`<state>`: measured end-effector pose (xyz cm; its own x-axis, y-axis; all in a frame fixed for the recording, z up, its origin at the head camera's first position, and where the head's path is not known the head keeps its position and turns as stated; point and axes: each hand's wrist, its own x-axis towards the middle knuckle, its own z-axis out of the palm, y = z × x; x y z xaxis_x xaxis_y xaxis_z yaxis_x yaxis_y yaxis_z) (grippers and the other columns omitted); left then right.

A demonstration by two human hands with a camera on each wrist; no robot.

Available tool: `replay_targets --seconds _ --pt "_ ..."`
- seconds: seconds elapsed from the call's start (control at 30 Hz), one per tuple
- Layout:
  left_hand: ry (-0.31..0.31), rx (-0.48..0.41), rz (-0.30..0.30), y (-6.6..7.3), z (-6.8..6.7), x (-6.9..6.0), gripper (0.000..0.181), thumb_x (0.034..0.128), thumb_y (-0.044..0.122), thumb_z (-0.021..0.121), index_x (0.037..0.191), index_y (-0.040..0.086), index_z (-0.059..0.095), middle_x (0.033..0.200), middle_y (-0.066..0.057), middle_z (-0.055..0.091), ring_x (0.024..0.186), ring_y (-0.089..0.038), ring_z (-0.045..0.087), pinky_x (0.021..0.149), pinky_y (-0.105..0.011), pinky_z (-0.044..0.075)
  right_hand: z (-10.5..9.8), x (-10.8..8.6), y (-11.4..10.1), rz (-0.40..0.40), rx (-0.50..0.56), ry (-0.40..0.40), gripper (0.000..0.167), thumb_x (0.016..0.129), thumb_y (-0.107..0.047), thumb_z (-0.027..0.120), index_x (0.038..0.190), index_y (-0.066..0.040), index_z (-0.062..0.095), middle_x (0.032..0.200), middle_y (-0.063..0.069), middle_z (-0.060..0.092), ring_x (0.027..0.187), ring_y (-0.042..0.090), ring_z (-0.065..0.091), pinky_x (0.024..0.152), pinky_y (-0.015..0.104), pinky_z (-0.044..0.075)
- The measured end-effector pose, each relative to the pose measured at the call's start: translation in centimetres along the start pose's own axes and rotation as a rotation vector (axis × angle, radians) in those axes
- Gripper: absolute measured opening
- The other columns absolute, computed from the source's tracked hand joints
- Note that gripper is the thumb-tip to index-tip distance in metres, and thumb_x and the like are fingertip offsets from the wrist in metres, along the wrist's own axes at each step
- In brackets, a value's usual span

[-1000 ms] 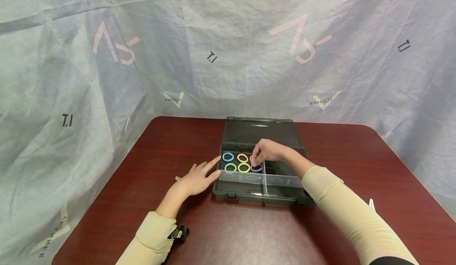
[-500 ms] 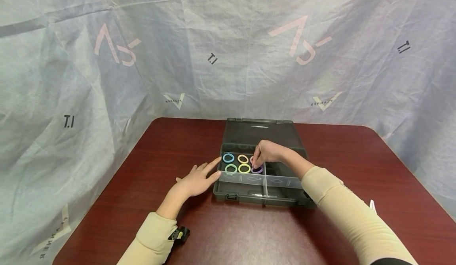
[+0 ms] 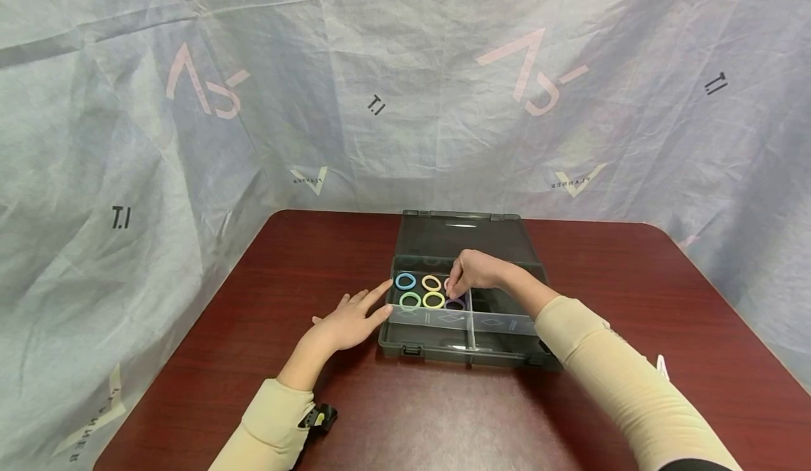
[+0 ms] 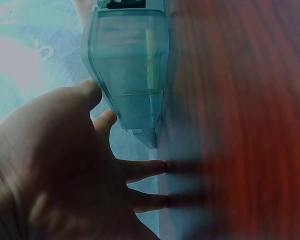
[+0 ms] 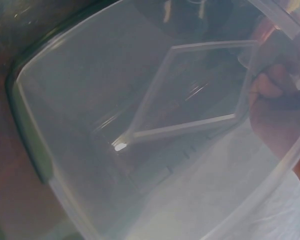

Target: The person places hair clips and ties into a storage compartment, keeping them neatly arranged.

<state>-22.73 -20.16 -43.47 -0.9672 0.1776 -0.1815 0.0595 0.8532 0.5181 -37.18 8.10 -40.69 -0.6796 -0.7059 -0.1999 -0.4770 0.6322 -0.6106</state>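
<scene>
A smoky, see-through compartment box [image 3: 437, 351] lies on the table with its lid [image 3: 462, 235] folded back. Its back left compartment contains several coloured rings, including blue [image 3: 405, 281], green [image 3: 410, 300] and yellow [image 3: 434, 300] ones. My right hand [image 3: 478, 270] reaches into that compartment, fingertips together beside a purple ring [image 3: 455, 307]; whether they pinch it is hidden. A pink ring shows partly behind the fingers. My left hand [image 3: 350, 319] is spread at the box's left side. In the left wrist view, its thumb and a finger touch the wall [image 4: 127, 65].
Clear dividers [image 3: 427, 316] split the box into compartments. The dark red table [image 3: 443, 415] extends around it, with a grey printed cloth [image 3: 431, 133] hanging behind. A small white object [image 3: 662, 367] lies partly behind the right sleeve.
The purple ring sits slightly lower below my right fingertips and looks darker than before. Both hands have stayed nearly in place.
</scene>
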Motion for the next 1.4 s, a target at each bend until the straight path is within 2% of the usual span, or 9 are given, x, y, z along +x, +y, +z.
replay_targets --seconds 0.37,0.57,0.73,0.93,1.17,1.4 --pt "-0.004 0.000 0.016 0.2 0.3 0.1 0.064 0.1025 0.066 0.036 0.161 0.047 0.019 0.165 -0.014 0.024 0.150 -0.047 0.013 0.093 -0.090 0.004 -0.8 -1.1 0.5 -0.059 0.105 -0.033 0.007 0.087 -0.008 0.080 0.093 -0.004 0.082 0.095 0.001 0.076 0.088 0.018 0.070 0.081 0.036 0.057" --pt "-0.008 0.003 0.022 0.2 0.2 0.3 0.064 0.1026 0.066 0.036 0.161 0.046 0.019 0.165 -0.015 0.025 0.150 -0.047 0.013 0.093 -0.091 0.004 -2.4 -2.1 0.1 -0.078 0.156 -0.003 0.013 0.089 -0.010 0.078 0.099 -0.002 0.081 0.095 0.004 0.076 0.088 0.022 0.070 0.084 0.045 0.056" --pt "-0.014 0.007 0.024 0.1 0.1 0.5 0.064 0.1023 0.066 0.036 0.161 0.046 0.019 0.165 -0.015 0.025 0.150 -0.048 0.012 0.092 -0.091 0.005 -4.1 -3.4 0.1 -0.076 0.176 0.048 0.013 0.089 -0.014 0.080 0.098 -0.005 0.081 0.095 0.006 0.075 0.086 0.023 0.066 0.082 0.043 0.055" --pt "-0.023 0.009 0.024 -0.3 0.0 0.5 0.066 0.1014 0.069 0.034 0.161 0.047 0.016 0.166 -0.014 0.023 0.151 -0.047 0.011 0.093 -0.090 0.004 -6.2 -6.1 0.9 -0.033 0.154 0.108 0.012 0.091 -0.019 0.079 0.100 -0.011 0.081 0.098 0.006 0.073 0.089 0.033 0.062 0.082 0.041 0.053" --pt "-0.026 0.006 0.011 -0.6 -0.4 0.4 0.066 0.1015 0.068 0.035 0.161 0.048 0.015 0.166 -0.014 0.021 0.151 -0.047 0.010 0.093 -0.091 0.003 -8.1 -10.3 3.3 0.024 0.075 0.198 0.017 0.091 -0.027 0.078 0.102 -0.015 0.081 0.108 0.004 0.074 0.097 0.020 0.066 0.085 0.043 0.053" --pt "-0.029 0.006 0.009 -0.7 -0.6 0.2 0.065 0.1022 0.067 0.035 0.161 0.047 0.015 0.166 -0.014 0.021 0.151 -0.048 0.009 0.091 -0.091 0.002 -8.3 -14.9 7.4 0.107 0.064 0.253 0.023 0.090 -0.027 0.079 0.104 -0.009 0.080 0.107 0.003 0.074 0.099 0.017 0.066 0.085 0.040 0.053"
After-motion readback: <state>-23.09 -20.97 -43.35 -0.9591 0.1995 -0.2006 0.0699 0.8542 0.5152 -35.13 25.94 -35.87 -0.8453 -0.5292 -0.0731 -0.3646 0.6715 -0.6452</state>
